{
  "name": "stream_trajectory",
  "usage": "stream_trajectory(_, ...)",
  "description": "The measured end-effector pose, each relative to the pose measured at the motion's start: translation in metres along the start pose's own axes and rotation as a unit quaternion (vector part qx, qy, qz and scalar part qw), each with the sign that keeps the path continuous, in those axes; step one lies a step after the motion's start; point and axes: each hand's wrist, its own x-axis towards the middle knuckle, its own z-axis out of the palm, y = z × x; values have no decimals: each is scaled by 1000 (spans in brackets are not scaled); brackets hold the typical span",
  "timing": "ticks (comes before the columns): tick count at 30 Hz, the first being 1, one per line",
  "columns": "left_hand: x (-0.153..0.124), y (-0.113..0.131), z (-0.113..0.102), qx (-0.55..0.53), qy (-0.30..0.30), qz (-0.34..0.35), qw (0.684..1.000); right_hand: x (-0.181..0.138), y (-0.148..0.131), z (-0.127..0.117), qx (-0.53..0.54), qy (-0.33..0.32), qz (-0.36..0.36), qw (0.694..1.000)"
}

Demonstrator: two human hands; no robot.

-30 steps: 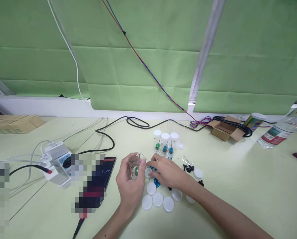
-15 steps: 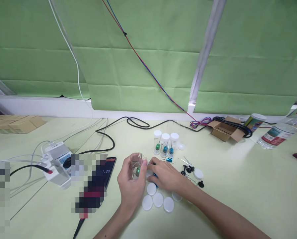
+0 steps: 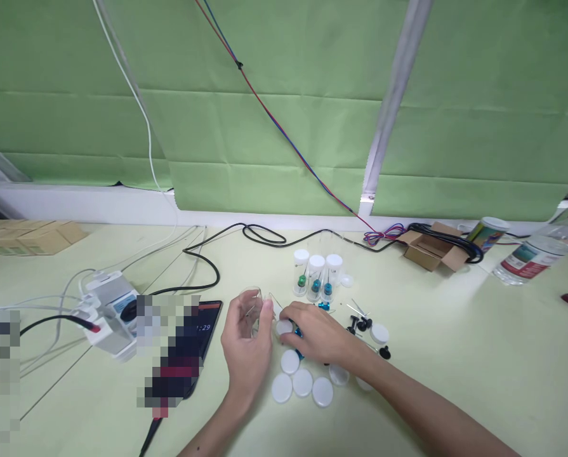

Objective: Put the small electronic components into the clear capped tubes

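Observation:
My left hand point(image 3: 246, 346) is wrapped around a small clear vial point(image 3: 252, 306), held just above the table. My right hand point(image 3: 315, 333) pinches a white round cap point(image 3: 284, 327) right beside the vial. Under and around the right hand lie blue parts point(image 3: 323, 306), black parts point(image 3: 360, 324) and thin metal pins. Several loose white caps point(image 3: 302, 381) lie in front of both hands. Three capped vials point(image 3: 316, 276) with green and blue parts inside stand upright just behind the hands.
A phone point(image 3: 202, 330) showing a timer lies left of my hands, beside a white power strip point(image 3: 107, 308) with cables. At the back right stand an open cardboard box point(image 3: 429, 249) with black cable, a can point(image 3: 486, 231) and a water bottle point(image 3: 531, 255).
My left hand has turned the vial, so the green part inside no longer shows. The right hand has picked up a white cap and holds it close to the vial.

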Motion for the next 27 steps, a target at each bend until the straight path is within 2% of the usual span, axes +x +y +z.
stream_trajectory(6, 5, 7, 1, -23, 4, -23, 999, 1, -4, -17, 65, 38, 5, 997)
stream_trajectory(10, 8, 6, 1, -81, -10, -60, 995, 2, -9, -32, 135, 81, 32, 987)
stream_trajectory(13, 9, 3, 2, -117, -23, -83, 989, 1, -15, -40, 148, 110, 30, 982)
stream_trajectory(21, 9, 3, 2, -133, -40, -102, 985, -1, -21, -45, 210, 107, 84, 968)
stream_trajectory(27, 8, 4, 4, -145, -45, -123, 981, 0, -21, -45, 242, 120, 93, 958)
